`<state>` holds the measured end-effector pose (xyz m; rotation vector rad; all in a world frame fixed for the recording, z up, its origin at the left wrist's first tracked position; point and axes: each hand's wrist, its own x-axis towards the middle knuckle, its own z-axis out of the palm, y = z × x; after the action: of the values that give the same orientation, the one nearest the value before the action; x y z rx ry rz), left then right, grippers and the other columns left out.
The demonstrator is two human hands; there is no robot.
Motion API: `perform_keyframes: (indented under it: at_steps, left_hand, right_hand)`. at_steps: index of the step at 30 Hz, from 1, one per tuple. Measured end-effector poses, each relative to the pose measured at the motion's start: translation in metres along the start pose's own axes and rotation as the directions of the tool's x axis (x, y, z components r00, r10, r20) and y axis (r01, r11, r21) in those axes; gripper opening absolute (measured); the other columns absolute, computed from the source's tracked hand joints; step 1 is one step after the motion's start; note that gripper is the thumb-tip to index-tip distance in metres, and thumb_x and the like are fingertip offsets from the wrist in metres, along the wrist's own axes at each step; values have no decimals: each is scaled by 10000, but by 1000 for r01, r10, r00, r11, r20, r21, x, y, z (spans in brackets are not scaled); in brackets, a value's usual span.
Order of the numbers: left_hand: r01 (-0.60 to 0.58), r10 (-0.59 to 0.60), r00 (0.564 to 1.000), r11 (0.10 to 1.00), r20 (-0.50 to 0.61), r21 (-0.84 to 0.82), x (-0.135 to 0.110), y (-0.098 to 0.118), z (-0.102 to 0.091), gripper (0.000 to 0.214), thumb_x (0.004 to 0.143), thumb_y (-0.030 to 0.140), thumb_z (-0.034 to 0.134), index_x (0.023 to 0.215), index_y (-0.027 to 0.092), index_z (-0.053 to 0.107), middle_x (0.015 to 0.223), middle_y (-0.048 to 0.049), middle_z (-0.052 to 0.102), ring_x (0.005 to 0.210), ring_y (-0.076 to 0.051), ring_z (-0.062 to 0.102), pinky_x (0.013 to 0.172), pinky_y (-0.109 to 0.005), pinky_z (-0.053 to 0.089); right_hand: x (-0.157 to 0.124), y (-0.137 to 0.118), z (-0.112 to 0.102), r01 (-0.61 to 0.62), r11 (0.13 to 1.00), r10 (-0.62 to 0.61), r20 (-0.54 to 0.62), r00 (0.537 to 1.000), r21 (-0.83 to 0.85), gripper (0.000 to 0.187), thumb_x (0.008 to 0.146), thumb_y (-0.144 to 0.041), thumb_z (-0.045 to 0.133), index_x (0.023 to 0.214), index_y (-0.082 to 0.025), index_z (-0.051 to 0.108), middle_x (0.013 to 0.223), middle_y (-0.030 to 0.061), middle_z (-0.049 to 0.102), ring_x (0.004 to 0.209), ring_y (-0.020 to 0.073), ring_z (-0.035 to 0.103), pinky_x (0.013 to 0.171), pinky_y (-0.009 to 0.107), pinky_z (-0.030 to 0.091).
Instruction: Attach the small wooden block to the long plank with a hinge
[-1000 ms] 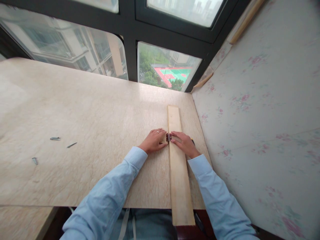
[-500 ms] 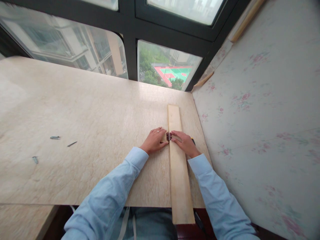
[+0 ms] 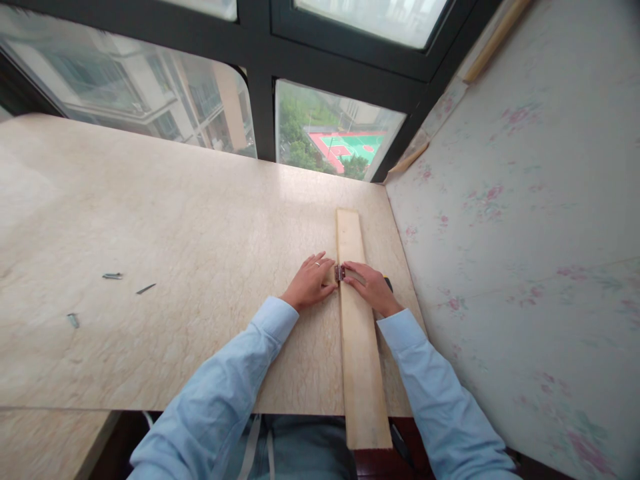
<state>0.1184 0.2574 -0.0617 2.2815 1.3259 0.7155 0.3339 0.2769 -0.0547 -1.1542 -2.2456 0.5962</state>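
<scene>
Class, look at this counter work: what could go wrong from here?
1. The board overhangs the counter's near edge, so a knock there might shift it.
2. The small hinge sits between the fingertips of the left hand and right hand; it could slip out of line or pinch.

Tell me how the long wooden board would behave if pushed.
The board looks straight, so it is probably stiff. Lying flat, it would likely slide rather than roll. Only its near end overhangs the countertop, so tipping seems unlikely.
</scene>
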Motion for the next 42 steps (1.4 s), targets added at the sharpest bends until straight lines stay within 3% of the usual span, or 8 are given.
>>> perform_keyframes:
  at_steps: [24,35,38,42]
  left_hand:
    - [80,-81,996,996,27,44,-12,2,1,567,854,312,611,1370,138,453,1417,-175,485,1400,-286,345,1155,-484,257]
    - [7,-5,996,1000,-90,17,-44,32,-3,496,853,222,586,1335,164,481,1386,-132,506,1411,-296,311,1150,-506,284]
    - [14,-12,994,1000,-106,12,-51,37,-7,424,851,130,545,1273,173,539,1300,-119,569,1302,-267,453,1075,-449,395]
    - [118,-117,992,993,-43,20,-57,41,-13,333,909,114,444,1184,202,609,1038,-74,675,960,-206,626,853,-357,509]
  right_hand:
    - [0,-1,0,-6,999,7,25,1000,-35,375,895,-317,591,1257,-221,610,1237,99,650,1170,245,598,1035,450,465]
    - [-2,-13,-2,45,997,-47,-39,998,-66,417,914,-368,574,1290,-186,589,1284,124,622,1203,245,581,1054,444,457]
    - [-3,-25,-8,89,994,-93,-66,993,-69,351,934,-341,546,1244,-192,618,1246,111,647,1182,228,594,1045,424,464]
    - [-7,-36,-12,115,990,-120,-63,991,-86,294,945,-296,522,1202,-206,635,1207,89,669,1150,210,609,1023,409,479]
